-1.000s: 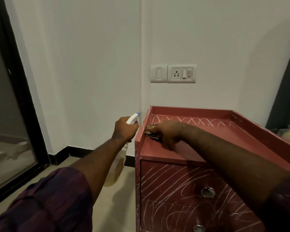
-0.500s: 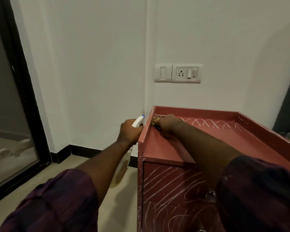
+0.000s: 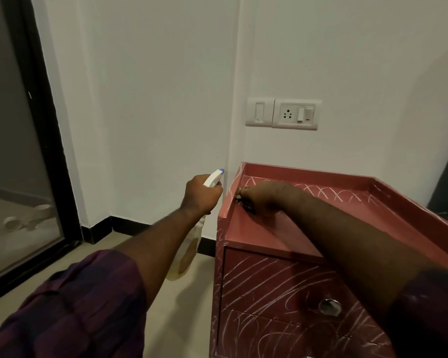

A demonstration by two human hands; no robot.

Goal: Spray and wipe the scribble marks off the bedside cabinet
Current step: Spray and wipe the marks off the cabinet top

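Just left of centre in the frame, the left hand (image 3: pixel 199 195) grips the neck of a spray bottle (image 3: pixel 212 179). Its fingers are wrapped round the neck below the white head, and the blue-tipped nozzle pokes out above the knuckles towards the wall. The pale bottle body hangs below the wrist, partly hidden by the forearm. The bottle is held just beside the left edge of the cabinet (image 3: pixel 269 233) and does not touch it.

At the centre of the frame, the right hand (image 3: pixel 264 196) has its fingers curled over a patterned cloth (image 3: pixel 245 200). It presses the cloth down on the cabinet top, close against the raised left rim. Only a bunched end of the cloth shows past the fingertips.

White scribble marks (image 3: pixel 256 277) cross both drawer fronts in the lower right of the frame. More run down the left side and loop along the far strip of the top, beyond the hand. The near part of the top looks plain red. A round metal knob (image 3: pixel 329 306) sits on the upper drawer.

The red cabinet stands against a white wall. A switch and socket plate (image 3: pixel 283 114) is fixed to the wall above it. A dark-framed glass door (image 3: pixel 49 140) fills the left edge of the frame. Below are a black skirting board (image 3: pixel 130 223) and a pale tiled floor (image 3: pixel 186 306). A purple sleeve (image 3: pixel 75 311) covers the left upper arm at the lower left.
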